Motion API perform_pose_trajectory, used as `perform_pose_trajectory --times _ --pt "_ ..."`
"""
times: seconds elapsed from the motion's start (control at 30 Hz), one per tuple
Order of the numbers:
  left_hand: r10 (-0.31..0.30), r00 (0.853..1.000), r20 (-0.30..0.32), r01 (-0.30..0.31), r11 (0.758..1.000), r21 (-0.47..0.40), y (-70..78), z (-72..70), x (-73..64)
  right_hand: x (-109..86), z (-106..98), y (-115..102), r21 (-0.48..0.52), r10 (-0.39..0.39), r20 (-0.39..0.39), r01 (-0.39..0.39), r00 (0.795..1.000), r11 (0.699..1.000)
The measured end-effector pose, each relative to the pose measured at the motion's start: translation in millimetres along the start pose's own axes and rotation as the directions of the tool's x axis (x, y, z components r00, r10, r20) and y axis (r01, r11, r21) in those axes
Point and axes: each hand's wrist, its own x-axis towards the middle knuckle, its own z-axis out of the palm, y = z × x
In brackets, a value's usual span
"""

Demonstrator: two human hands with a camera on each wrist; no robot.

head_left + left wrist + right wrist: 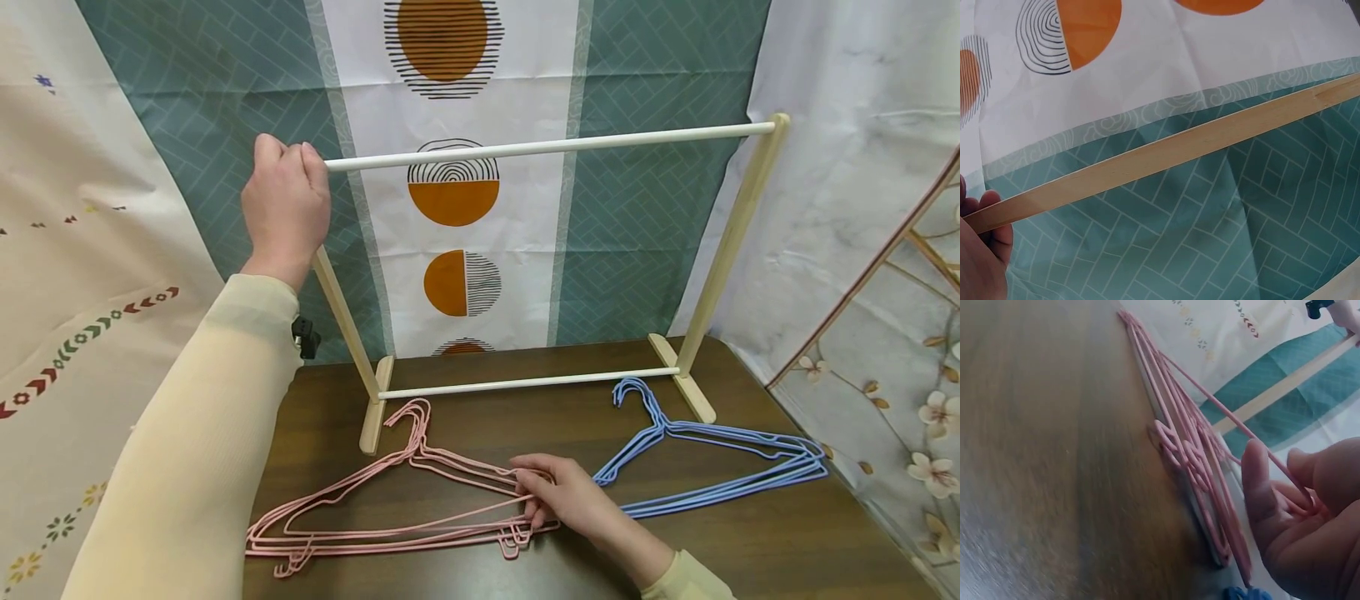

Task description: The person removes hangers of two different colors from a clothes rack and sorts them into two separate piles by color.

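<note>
My left hand (287, 200) grips the top left corner of a clothes rack (555, 147), where the white top rod meets the wooden post. In the left wrist view its fingers curl round the end of that post (1147, 164). Several pink hangers (405, 533) lie stacked on the table in front of the rack. My right hand (566, 492) pinches the right corner of the uppermost pink hanger. The right wrist view shows that hanger's wire (1229, 412) lifted at an angle from the others, running between thumb and fingers of the right hand (1297, 519).
Several blue hangers (720, 496) lie on the table right of the pink ones, partly behind my right hand. The rack's lower rod (525, 383) and wooden feet (693, 398) stand on the brown table (795, 550). Patterned cloth (645, 250) hangs behind.
</note>
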Motion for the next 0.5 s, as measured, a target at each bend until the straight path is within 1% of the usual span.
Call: perform_pose_trajectory --times 0.07,0.13,0.2,0.23,0.3,0.37,0.43,0.5 --pt "-0.001 1.000 0.001 0.001 1.000 0.002 0.2 0.3 0.0 0.0 -2 -1 -0.137 -0.017 -0.003 0.016 1.000 0.991" --pt "-0.004 1.000 0.002 0.004 1.000 0.003 0.3 0.6 0.1 0.1 -4 -2 -0.268 -0.028 -0.008 0.025 1.000 0.963" --pt "-0.007 1.000 0.003 0.007 1.000 0.004 0.4 1.0 0.1 -0.5 -6 -3 -0.401 -0.063 -0.026 0.047 0.998 0.915" --pt "-0.007 1.000 0.003 0.007 1.000 0.005 0.0 0.9 0.2 -0.8 -6 -3 -0.462 -0.083 -0.037 0.057 0.996 0.885" --pt "-0.008 1.000 0.004 0.008 1.000 0.004 -0.5 0.9 0.3 -2.1 -8 -4 -0.563 -0.126 -0.062 0.070 0.990 0.824" --pt "-0.007 1.000 0.004 0.007 1.000 0.002 -0.9 1.0 0.4 -3.3 -9 -4 -0.643 -0.173 -0.082 0.081 0.982 0.762" --pt "-0.006 1.000 0.004 0.006 1.000 0.000 -1.0 1.0 0.4 -4.2 -11 -4 -0.687 -0.195 -0.089 0.081 0.977 0.722" --pt "-0.006 1.000 0.004 0.006 1.000 -0.002 -1.0 0.8 0.5 -4.4 -12 -4 -0.719 -0.204 -0.093 0.075 0.975 0.691"
